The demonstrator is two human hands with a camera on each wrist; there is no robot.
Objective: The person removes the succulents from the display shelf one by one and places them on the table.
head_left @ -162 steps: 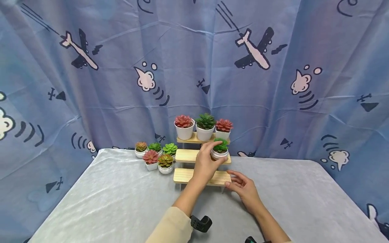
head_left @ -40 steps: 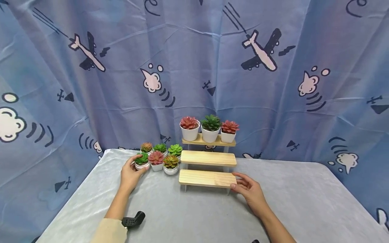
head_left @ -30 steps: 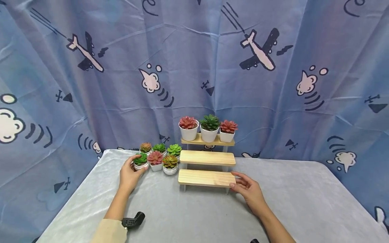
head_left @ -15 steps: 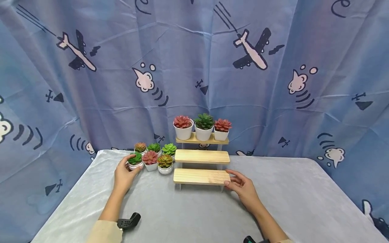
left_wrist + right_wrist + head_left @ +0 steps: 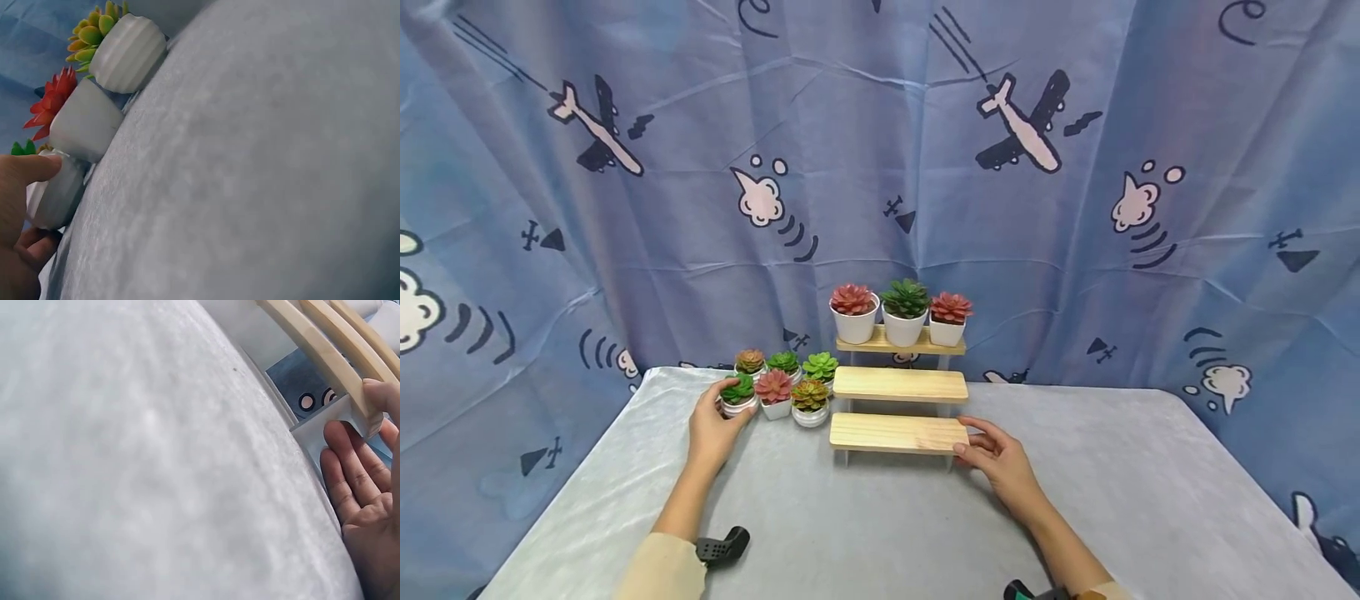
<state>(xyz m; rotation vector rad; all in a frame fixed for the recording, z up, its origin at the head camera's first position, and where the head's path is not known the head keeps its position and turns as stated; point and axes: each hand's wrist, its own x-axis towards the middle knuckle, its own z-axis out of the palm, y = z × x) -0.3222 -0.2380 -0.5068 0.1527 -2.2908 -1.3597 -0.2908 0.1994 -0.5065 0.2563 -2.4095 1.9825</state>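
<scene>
My left hand [image 5: 711,429] holds a small green succulent [image 5: 739,389] in a ribbed white pot, at the front left of a cluster of potted succulents. In the left wrist view my thumb lies against that white pot [image 5: 59,194], fingers around its far side; the pot appears to stand on the cloth. Beside it are a red succulent [image 5: 775,387] in a smooth pot and a yellow-green succulent [image 5: 810,395]. My right hand [image 5: 1003,467] grips the right end of the lowest board of a three-tier wooden plant stand [image 5: 895,433], thumb on the board's end [image 5: 369,415].
On the stand's top board [image 5: 880,340] sit a red succulent [image 5: 854,315], a dark green succulent [image 5: 905,314] and another red succulent [image 5: 949,319]. Behind my left hand's plant are orange [image 5: 749,362], green [image 5: 784,362] and lime succulents [image 5: 820,367]. A patterned curtain [image 5: 880,167] hangs behind the cloth-covered table [image 5: 1112,483].
About five seconds ago my left hand held the green succulent at the middle board; it has since carried it left to the cluster. During the last second both hands stay in place.
</scene>
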